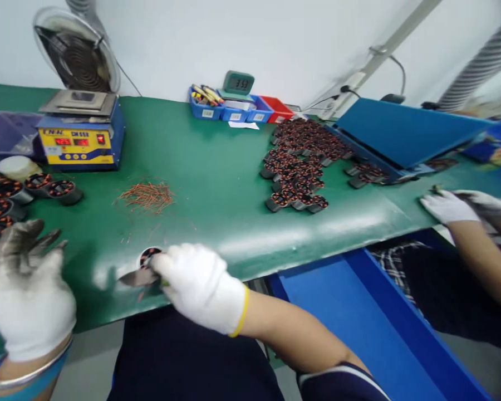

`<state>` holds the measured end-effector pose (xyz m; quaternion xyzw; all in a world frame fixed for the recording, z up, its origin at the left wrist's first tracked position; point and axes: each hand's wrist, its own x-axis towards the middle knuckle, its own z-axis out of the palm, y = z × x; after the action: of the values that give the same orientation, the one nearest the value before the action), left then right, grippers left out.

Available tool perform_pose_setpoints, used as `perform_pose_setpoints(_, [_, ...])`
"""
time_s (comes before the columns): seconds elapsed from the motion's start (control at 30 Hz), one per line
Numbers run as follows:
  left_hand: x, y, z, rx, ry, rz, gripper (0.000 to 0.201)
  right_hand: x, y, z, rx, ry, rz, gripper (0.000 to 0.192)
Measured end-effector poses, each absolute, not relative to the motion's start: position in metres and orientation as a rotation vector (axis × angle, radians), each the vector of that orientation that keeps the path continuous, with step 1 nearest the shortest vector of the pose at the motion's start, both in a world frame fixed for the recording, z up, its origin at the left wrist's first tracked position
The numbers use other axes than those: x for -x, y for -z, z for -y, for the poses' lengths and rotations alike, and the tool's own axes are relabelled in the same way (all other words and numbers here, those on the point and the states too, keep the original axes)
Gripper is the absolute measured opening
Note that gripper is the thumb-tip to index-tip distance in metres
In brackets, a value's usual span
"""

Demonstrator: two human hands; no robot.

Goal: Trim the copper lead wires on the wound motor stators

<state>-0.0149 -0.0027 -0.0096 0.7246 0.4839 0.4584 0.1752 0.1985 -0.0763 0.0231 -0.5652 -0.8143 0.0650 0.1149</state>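
Observation:
My right hand (198, 284), in a white glove, grips a small cutting tool (136, 277) whose metal jaws point left at the table's front edge. Just above the jaws lies a round coil part (149, 256) wound with copper wire. My left hand (23, 287), in a dirty white glove, hovers at the left with fingers spread and nothing in it. A heap of cut copper wire ends (148, 195) lies on the green table (217, 167) beyond my hands.
Several coil parts (8, 195) sit at the far left and a big pile of coil parts (303, 161) in the middle right. A yellow-blue solder pot (81, 131), a fan (77, 50), small bins (237, 108) and a blue chute (401, 133) stand behind. A co-worker's gloved hands (459, 205) work at right.

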Motion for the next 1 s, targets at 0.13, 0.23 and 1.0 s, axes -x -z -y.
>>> perform_pose_setpoints(0.13, [-0.023,0.010,0.030,-2.590,-0.903,-1.076,0.082,-0.283,-0.020,0.099,2.182,-0.098,1.910,0.028])
perform_pose_setpoints(0.23, [-0.068,0.013,0.044,-2.869,-0.277,-0.568,0.091,-0.343,-0.010,0.108,2.645,-0.023,1.560,0.032])
perform_pose_setpoints(1.0, [-0.084,0.011,0.014,-3.040,0.106,-0.828,0.100,-0.347,0.002,0.108,2.493,0.362,1.771,0.055])
